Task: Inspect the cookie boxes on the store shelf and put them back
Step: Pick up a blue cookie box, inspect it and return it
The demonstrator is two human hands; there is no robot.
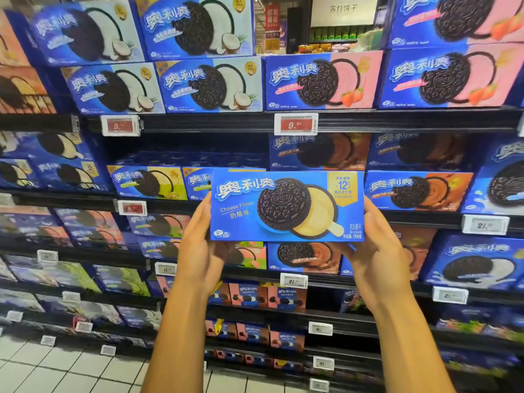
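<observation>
1. A blue cookie box marked "Cheese Flavor" is held up in front of the store shelf, just past the centre of the view toward 5 o'clock, with its printed face turned to the camera and its long edges level.
2. The left hand grasps the box at its 9 o'clock end. The palm faces inward against the short side, and the fingers pass behind the box, out of sight, so only the back of the hand and the thumb edge show.
3. The right hand grasps the 3 o'clock end in a mirrored pose, the thumb lying up along the box's right edge and the fingers curled under its lower corner and behind it.
4. Both forearms rise from about 6 o'clock at the bottom of the view, angled slightly toward each other, wrists bent back so the box is tilted up for reading.
5. Behind the box, the shelf rows hold more blue cookie boxes: coconut boxes at 11 o'clock, strawberry boxes at 12 to 1 o'clock, and chocolate boxes at 3 o'clock.
6. A red price tag sits on the shelf rail directly at 12 o'clock from the held box; the tiled floor shows at 7 o'clock.
</observation>
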